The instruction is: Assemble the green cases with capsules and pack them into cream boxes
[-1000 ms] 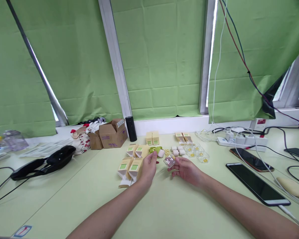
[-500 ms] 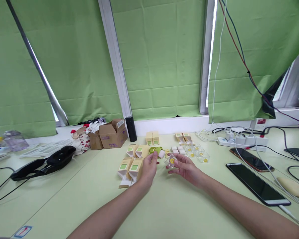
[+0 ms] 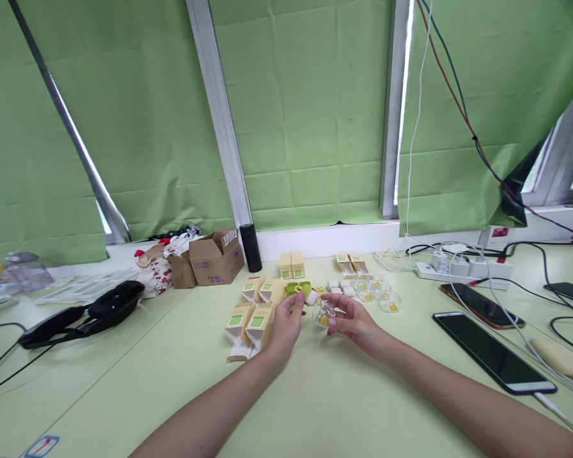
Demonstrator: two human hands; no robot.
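My left hand is closed, with thumb and fingers pinching a small white and green block. Held in the fingertips of my right hand is a clear plastic case with a yellow centre, tilted just above the table. Behind my left fingers are small green pieces, partly hidden. Several small white blocks lie beyond my right hand, with more clear cases with yellow centres to their right. Left of my left hand stand open cream boxes with green labels.
Farther back are two cream boxes, two open ones, a black cylinder and a cardboard box. At right lie phones, cables and a power strip; at left, a black strapped device.
My right hand has turned the clear case, so its yellow centre now faces lower and the case sits slightly farther left. My left hand has hardly moved.
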